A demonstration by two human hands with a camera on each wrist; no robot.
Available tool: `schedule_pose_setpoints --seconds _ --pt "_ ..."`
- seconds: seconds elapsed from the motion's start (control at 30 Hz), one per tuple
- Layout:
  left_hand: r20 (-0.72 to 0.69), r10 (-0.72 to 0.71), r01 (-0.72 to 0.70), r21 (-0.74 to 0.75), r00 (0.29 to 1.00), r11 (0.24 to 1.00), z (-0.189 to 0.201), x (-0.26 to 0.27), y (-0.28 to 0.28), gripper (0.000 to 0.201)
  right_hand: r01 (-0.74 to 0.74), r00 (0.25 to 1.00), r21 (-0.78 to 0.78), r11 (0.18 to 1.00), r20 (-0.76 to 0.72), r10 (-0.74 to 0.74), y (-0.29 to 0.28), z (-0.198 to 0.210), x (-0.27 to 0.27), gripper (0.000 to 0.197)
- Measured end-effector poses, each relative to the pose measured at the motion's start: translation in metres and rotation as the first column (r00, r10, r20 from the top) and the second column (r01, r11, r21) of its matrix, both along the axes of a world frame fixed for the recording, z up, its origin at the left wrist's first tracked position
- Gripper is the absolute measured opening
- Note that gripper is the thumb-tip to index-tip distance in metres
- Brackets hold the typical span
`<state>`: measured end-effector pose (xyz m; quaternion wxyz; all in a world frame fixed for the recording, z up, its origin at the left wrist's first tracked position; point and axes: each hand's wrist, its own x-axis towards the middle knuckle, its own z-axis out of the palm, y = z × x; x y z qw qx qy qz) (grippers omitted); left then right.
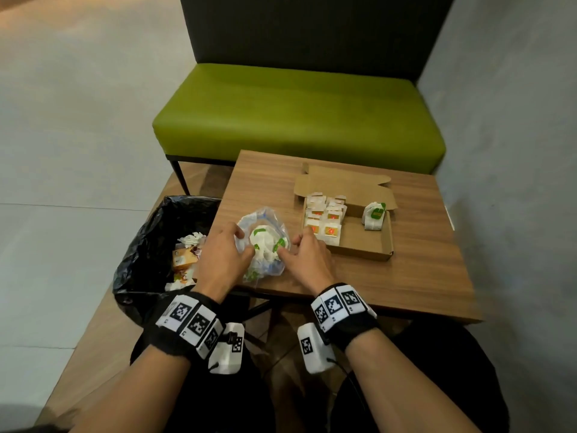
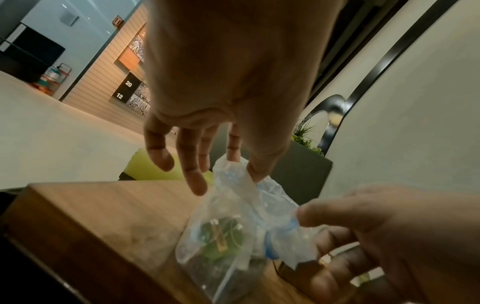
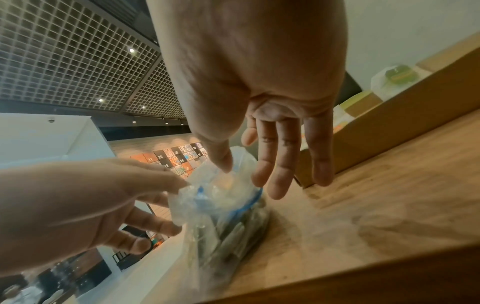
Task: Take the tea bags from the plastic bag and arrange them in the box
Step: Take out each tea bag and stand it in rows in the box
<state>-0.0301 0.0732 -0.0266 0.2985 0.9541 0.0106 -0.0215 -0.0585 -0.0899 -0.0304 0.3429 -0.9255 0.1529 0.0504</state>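
A clear plastic bag (image 1: 265, 228) with a blue zip strip lies near the left front of the wooden table (image 1: 421, 270). White tea bags with green tags (image 1: 263, 240) show through it. My left hand (image 1: 243, 242) pinches the bag's left rim, and my right hand (image 1: 290, 245) pinches the right rim. In the left wrist view, my left hand's (image 2: 244, 166) thumb and forefinger hold the plastic bag (image 2: 228, 232); its other fingers are spread. My right hand (image 3: 228, 164) pinches the plastic bag (image 3: 221, 201) the same way. The open cardboard box (image 1: 359, 245) holds several orange-tagged tea bags (image 1: 323, 217) and one green-tagged tea bag (image 1: 373, 215).
A black-lined waste bin (image 1: 150, 232) with wrappers stands against the table's left side. A green bench (image 1: 296, 117) sits beyond the table's far edge. The box's lid flap (image 1: 343, 185) lies open toward the back.
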Motion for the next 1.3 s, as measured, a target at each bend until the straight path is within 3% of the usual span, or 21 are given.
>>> schedule_pose_setpoints --seconds 0.1,0.2,0.3,0.4,0.5,0.63,0.8,0.93,1.17,1.3 --pt "0.005 -0.004 0.004 -0.051 1.0 0.999 -0.001 0.0 0.001 0.031 0.017 1.0 0.005 1.0 0.01 -0.017 0.002 -0.004 0.003 0.023" --pt "-0.018 -0.021 0.021 -0.008 1.0 1.0 0.0 0.001 0.004 0.04 0.061 0.994 -0.064 0.996 0.095 -0.055 -0.003 -0.003 0.003 0.017" --pt "-0.046 -0.092 0.098 0.158 0.995 0.983 0.002 -0.002 0.001 0.048 0.014 0.989 -0.134 0.991 0.151 0.006 -0.005 -0.002 0.002 0.01" --pt "-0.066 -0.208 0.217 0.37 0.976 0.903 0.008 -0.009 -0.005 0.054 -0.121 0.983 -0.219 0.968 0.11 0.148 -0.007 0.0 0.001 0.012" --pt "-0.061 -0.379 0.365 0.445 0.924 0.818 0.016 -0.006 -0.01 0.058 -0.207 0.965 -0.286 0.936 0.098 0.243 -0.013 0.002 0.002 0.014" --pt "-0.2 -0.381 0.43 0.357 0.903 0.829 0.019 0.005 -0.014 0.075 -0.209 0.963 -0.292 0.933 0.105 0.249 -0.016 0.004 0.003 0.01" --pt "-0.149 -0.369 0.397 0.301 0.918 0.867 0.013 0.001 -0.019 0.082 -0.053 0.991 -0.202 0.978 0.111 0.076 -0.006 0.009 -0.003 0.035" --pt "-0.112 -0.351 0.368 0.218 0.929 0.904 0.003 -0.004 -0.022 0.084 0.037 0.997 -0.188 0.982 0.079 -0.022 0.006 0.003 0.004 0.034" --pt "-0.045 -0.357 0.359 0.127 0.933 0.924 -0.002 -0.007 -0.02 0.075 -0.005 1.0 -0.396 0.918 0.023 0.016 0.021 -0.005 0.01 0.034" --pt "-0.028 -0.384 0.384 0.114 0.923 0.916 -0.003 -0.009 -0.016 0.074 -0.023 0.997 -0.387 0.922 0.055 0.048 0.023 -0.01 0.009 0.023"
